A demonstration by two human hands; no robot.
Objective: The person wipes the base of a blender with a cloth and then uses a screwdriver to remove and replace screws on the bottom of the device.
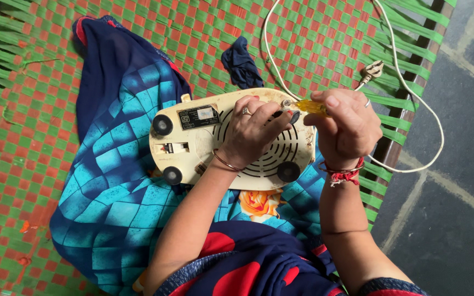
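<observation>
right hand (342, 129) fingers pinch yellow screwdriver (308, 106); left hand (253, 131) steadies cream appliance (193, 142).

Matt cream plastic appliance base (204, 143), translucent yellow plastic screwdriver handle (309, 106)

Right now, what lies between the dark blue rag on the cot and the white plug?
In the head view, only the white power cord crosses the woven cot between the dark blue rag and the white plug.

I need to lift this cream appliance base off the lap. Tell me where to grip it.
Probably grip the base by its rim at the two long edges, coming from above. It lies underside up with round feet and vent slots there; the left hand and the screwdriver occupy the right end.
</observation>
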